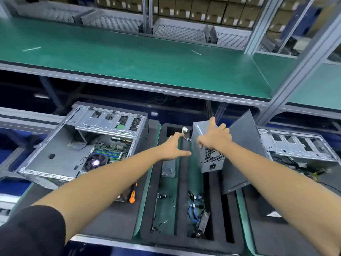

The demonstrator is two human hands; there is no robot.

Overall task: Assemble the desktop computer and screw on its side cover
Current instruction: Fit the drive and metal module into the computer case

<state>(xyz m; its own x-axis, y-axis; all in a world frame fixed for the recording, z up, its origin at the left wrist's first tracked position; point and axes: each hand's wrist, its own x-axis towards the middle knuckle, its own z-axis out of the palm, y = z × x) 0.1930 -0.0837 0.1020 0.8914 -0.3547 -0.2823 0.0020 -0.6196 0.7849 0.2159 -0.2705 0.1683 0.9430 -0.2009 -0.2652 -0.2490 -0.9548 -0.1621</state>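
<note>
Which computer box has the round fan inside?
The open computer case on the left. Its round fan shows near the front; the case on the right shows none.

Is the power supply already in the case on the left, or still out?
Still out. The right hand grips the power supply above the foam tray, while the open case sits apart.

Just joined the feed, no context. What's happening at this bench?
A person is assembling a desktop PC. Their right hand grips the top of a grey power supply standing in the black foam tray. The left hand is open, reaching toward its loose wires. The open case lies to the left with motherboard and CPU fan fitted, power supply bay vacant. The dark side cover leans behind the supply, not yet on.
</note>
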